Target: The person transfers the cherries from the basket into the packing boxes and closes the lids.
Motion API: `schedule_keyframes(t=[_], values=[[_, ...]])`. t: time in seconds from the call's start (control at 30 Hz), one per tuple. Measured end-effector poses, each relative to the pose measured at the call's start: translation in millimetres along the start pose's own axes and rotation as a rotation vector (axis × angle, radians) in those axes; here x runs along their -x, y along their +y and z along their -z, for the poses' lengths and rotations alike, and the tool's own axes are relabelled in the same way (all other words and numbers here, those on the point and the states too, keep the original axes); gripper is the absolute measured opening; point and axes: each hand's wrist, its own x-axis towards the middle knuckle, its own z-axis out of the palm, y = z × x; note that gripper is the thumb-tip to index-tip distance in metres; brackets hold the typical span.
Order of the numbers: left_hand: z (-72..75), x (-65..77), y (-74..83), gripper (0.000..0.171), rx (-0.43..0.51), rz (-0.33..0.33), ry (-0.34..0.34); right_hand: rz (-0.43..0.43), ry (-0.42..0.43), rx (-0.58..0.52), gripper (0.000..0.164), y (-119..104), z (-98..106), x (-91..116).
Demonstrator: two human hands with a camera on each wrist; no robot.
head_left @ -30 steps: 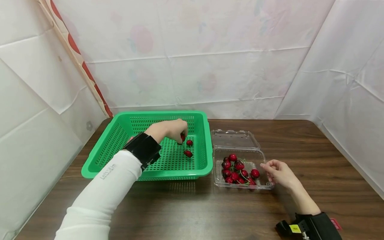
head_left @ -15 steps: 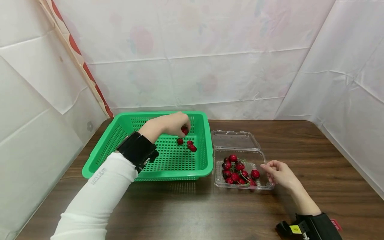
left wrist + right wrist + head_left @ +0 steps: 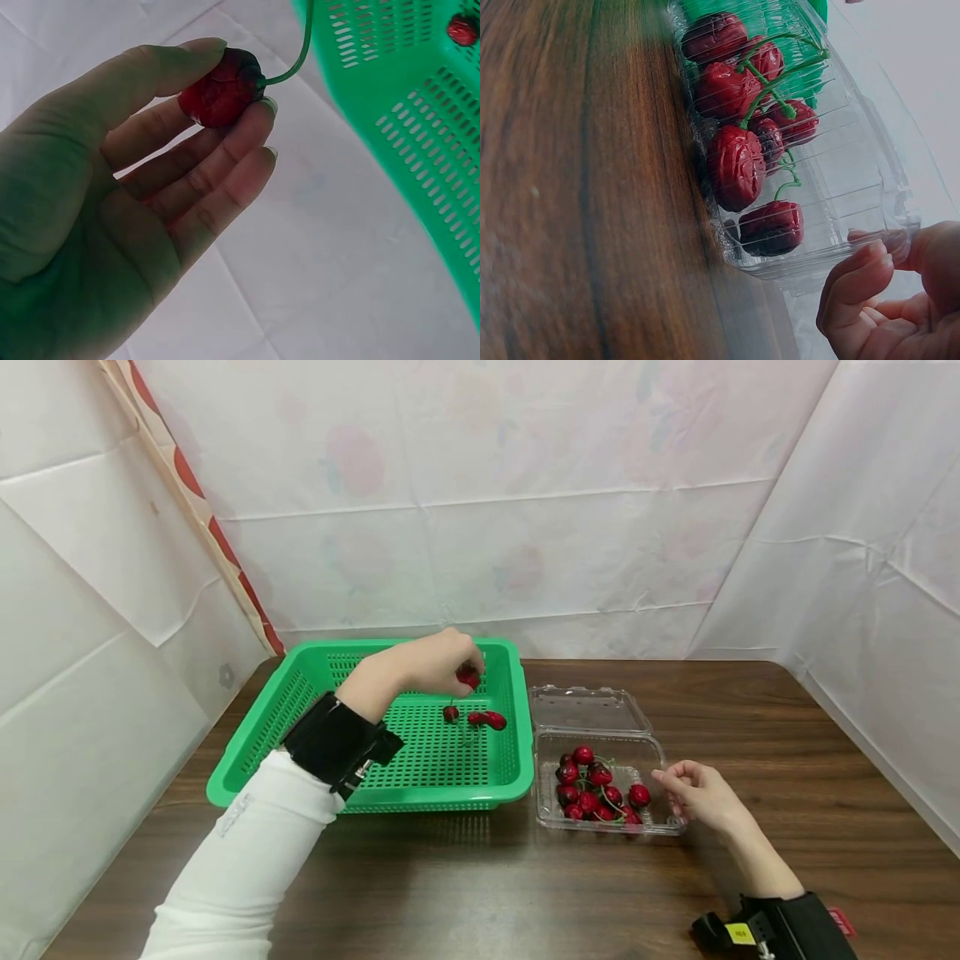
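My left hand (image 3: 438,664) is over the green basket, pinching a dark red cherry (image 3: 221,94) between thumb and fingers. A green stem curves up from that cherry in the left wrist view. Below the hand, one cherry (image 3: 450,714) lies on the basket floor, with a pair of cherries (image 3: 487,720) side by side to its right. My right hand (image 3: 697,793) pinches the right rim of a clear plastic clamshell box (image 3: 855,187) with thumb and fingertips. Inside that box several red cherries (image 3: 588,802) with green stems are heaped toward the left and front.
The green slotted basket (image 3: 442,796) stands left of the box on a dark wooden table (image 3: 465,893). The box's hinged lid (image 3: 581,708) lies open toward the back. White sheets (image 3: 465,527) hang behind and along both sides of the table.
My left hand has risen slightly and shifted right with the cherry, uncovering another cherry beneath. One loose cherry has rolled right and back beside its neighbour. The right hand stays put.
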Motion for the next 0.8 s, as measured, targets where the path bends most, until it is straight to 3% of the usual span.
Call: schedule_keyframes(t=[0.37, 0.6, 0.8], values=[[-3.5, -1.3, 14.7, 0.01, 0.0, -0.032, 0.105, 0.02, -0.01, -0.006, 0.031, -0.1, -0.6, -0.3], [-6.8, -2.4, 29.1, 0.003, -0.003, 0.007, 0.152, 0.023, -0.006, -0.001, 0.031, 0.7, -0.7, 0.1], [-12.2, -2.0, 42.1, 0.011, -0.005, 0.036, 0.195, 0.013, -0.006, 0.0, 0.031, -1.0, -0.5, 0.4]])
